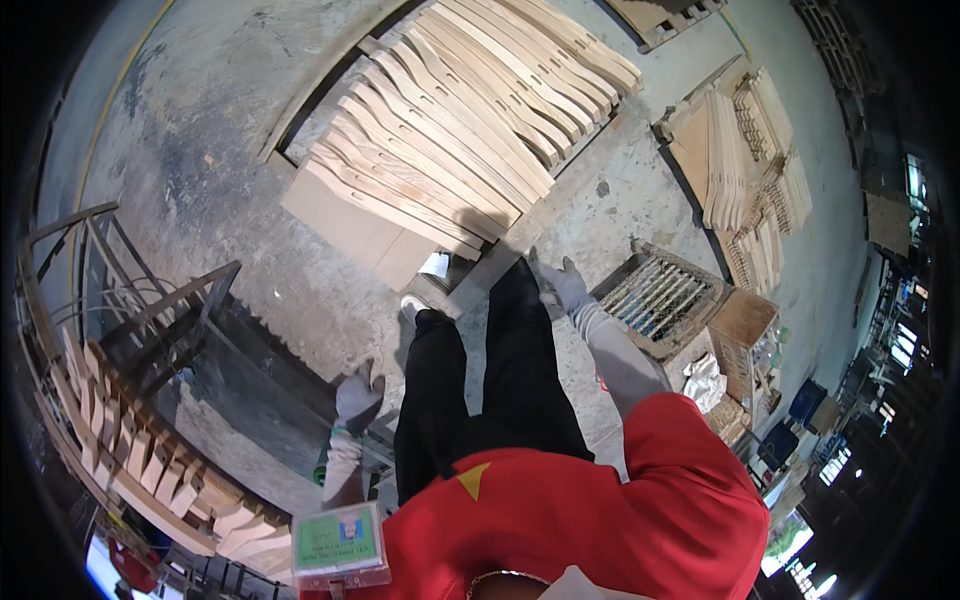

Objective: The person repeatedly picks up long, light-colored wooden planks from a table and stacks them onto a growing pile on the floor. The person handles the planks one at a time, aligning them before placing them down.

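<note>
**Mia:** What are the hands doing?

**Ben:** The left hand (357, 392) wears a grey glove. It sits at about seven o'clock, by the left leg, and holds nothing. The fingers look loosely curled. The right hand (562, 283) has a grey glove too. It hangs at about two o'clock beside the right leg. It holds nothing either, and its fingers are a bit spread.

**Mia:** What is closest to them?

**Ben:** Right by the left hand is the dark metal frame table (215, 345), out at nine o'clock. Just past the right hand, at three o'clock, is a wooden crate with slats across its top (665, 295).

**Mia:** What is in front?

**Ben:** A big stack of long, pale, curved wooden pieces (455, 130) lies at twelve o'clock, on a flat pale board (350, 230). One white shoe (412, 305) points at it. The board's near corner is close to the shoe.

**Mia:** Anything else around?

**Ben:** Yes. More pale wooden parts in piles (750, 170) sit at two o'clock. A curved rack of short wooden blocks (130, 450) bends around at eight o'clock. A small green card in a clear case (338, 545) hangs at six o'clock, by the red shirt.

**Mia:** Where is there room to walk?

**Ben:** The grey concrete floor (200, 150) is open at ten o'clock. There is also a thin strip of floor between the big stack and the crate.
</note>
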`<state>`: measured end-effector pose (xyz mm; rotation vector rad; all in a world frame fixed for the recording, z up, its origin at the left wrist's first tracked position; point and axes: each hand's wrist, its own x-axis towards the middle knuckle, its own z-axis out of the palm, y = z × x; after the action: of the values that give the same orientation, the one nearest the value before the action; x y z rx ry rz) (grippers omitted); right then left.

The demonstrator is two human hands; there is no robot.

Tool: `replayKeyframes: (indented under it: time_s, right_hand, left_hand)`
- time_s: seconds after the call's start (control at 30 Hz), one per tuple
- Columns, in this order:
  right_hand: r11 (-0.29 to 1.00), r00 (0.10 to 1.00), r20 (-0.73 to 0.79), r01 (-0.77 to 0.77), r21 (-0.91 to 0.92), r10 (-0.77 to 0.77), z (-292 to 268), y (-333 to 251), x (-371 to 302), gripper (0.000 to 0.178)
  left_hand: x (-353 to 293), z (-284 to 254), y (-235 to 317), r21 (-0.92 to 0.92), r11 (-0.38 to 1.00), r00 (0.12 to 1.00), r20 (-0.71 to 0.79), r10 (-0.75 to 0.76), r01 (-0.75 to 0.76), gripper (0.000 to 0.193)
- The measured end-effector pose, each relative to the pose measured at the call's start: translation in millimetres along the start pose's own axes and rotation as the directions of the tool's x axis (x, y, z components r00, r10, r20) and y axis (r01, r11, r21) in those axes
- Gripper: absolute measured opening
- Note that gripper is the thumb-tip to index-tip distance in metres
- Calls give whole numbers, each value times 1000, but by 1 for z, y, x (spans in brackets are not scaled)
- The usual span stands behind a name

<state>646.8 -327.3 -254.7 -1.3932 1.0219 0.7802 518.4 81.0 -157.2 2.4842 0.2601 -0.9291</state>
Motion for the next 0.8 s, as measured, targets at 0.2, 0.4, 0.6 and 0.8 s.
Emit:
replayKeyframes:
  time_s: [0.2, 0.4, 0.6, 0.8]
  right_hand:
    - [949, 996, 43, -83, 303, 73, -8, -35, 149, 81]
    - [852, 972, -87, -147, 503, 219, -7, -43, 262, 77]
    - [513, 999, 40, -45, 857, 20, 5, -14, 301, 68]
    - [412, 950, -50, -87, 907, 309, 6, -15, 302, 54]
  left_hand:
    - [-3, 66, 42, -173, 954, 941, 280, -190, 244, 48]
    - [63, 97, 123, -360, 899, 928, 356, -114, 249, 41]
    - [140, 120, 151, -343, 927, 958, 283, -53, 153, 37]
    - [246, 120, 190, -192, 963, 975, 87, 206, -187, 40]
